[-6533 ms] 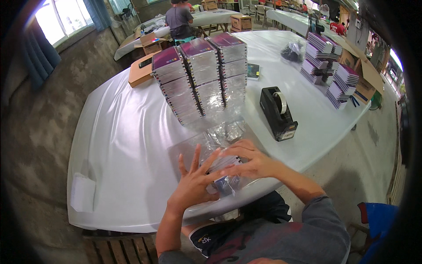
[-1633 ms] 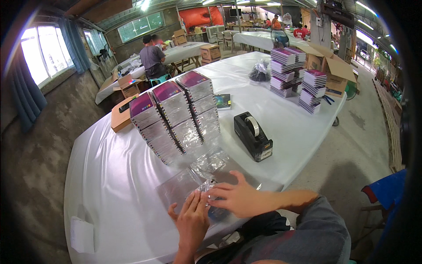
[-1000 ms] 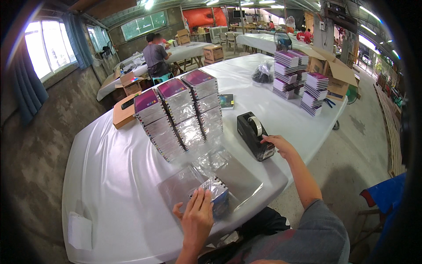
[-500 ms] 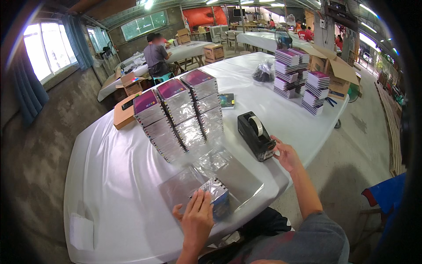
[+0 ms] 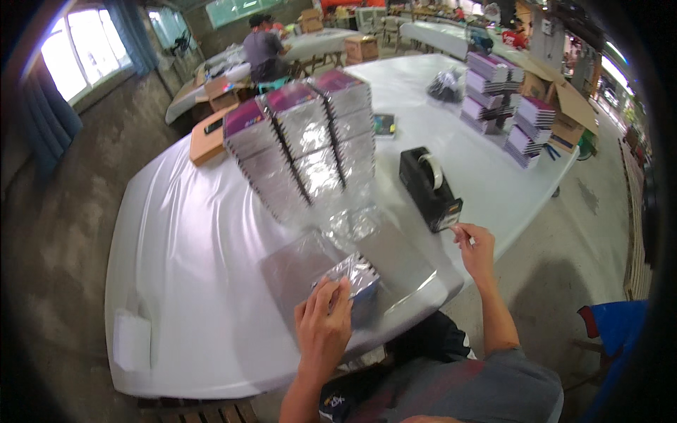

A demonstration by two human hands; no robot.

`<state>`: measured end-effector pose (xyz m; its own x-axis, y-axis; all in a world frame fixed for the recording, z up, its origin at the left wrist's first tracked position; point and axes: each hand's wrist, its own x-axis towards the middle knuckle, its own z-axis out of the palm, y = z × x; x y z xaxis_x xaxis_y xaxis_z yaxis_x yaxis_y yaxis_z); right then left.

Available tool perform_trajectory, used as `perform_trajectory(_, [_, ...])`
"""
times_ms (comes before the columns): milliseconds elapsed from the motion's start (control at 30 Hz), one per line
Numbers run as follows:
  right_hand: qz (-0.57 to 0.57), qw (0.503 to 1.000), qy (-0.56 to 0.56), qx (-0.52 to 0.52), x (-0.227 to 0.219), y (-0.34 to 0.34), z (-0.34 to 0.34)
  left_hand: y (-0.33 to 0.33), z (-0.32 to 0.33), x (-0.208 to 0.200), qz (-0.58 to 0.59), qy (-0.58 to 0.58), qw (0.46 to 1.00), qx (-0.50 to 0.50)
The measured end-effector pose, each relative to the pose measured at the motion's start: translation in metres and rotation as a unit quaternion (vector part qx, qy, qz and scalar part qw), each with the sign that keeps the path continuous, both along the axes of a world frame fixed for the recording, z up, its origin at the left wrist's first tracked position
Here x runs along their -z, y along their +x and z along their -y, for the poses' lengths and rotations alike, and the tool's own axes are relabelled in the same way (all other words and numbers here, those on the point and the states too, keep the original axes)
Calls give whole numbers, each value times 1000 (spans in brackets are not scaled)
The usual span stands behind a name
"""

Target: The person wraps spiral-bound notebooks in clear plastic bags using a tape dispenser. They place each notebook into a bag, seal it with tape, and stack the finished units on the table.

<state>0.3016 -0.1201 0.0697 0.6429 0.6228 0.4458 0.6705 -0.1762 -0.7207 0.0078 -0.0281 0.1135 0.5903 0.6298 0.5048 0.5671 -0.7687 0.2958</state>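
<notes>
Close in front of me lies a small bundle of spiral-bound notebooks point(image 5: 361, 273) wrapped in clear plastic film, on a grey translucent sheet point(image 5: 296, 259). My left hand point(image 5: 326, 317) holds its near left side, fingers bent over the top edge. Farther right stands a black tape dispenser point(image 5: 421, 189) with a pale roll in it. At its near end my right hand point(image 5: 477, 248) has thumb and forefinger pinched on what looks like the tape's loose end; the strip itself is hardly visible. Beyond the bundle rise three tall wrapped notebook stacks point(image 5: 310, 144) with purple covers.
The table has a shiny white cover point(image 5: 183, 282). More notebook piles point(image 5: 486, 92) stand at the far right, by an open carton point(image 5: 564, 116). A cardboard box point(image 5: 206, 146) with a dark phone-like object is at the far left. A person point(image 5: 264, 53) sits at another table beyond.
My right hand has drawn slightly back from the dispenser's end, its fingers now in a closer pinch. My left hand's fingers are more bent on the bundle. The whole view has shifted.
</notes>
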Motion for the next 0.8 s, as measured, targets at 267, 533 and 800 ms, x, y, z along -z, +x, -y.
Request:
perform_trajectory(267, [-492,807,18,-327,-42,-128,-25,2,-2,11,88,-8,996,18])
perform_trajectory(533, [-543,777,13,-319,-29,-163,-46,-2,-8,18,129,5,990,54])
perform_trajectory(800, [-542,799,-5,-260,-17,-168,-43,-5,0,12,21,-23,999,-8])
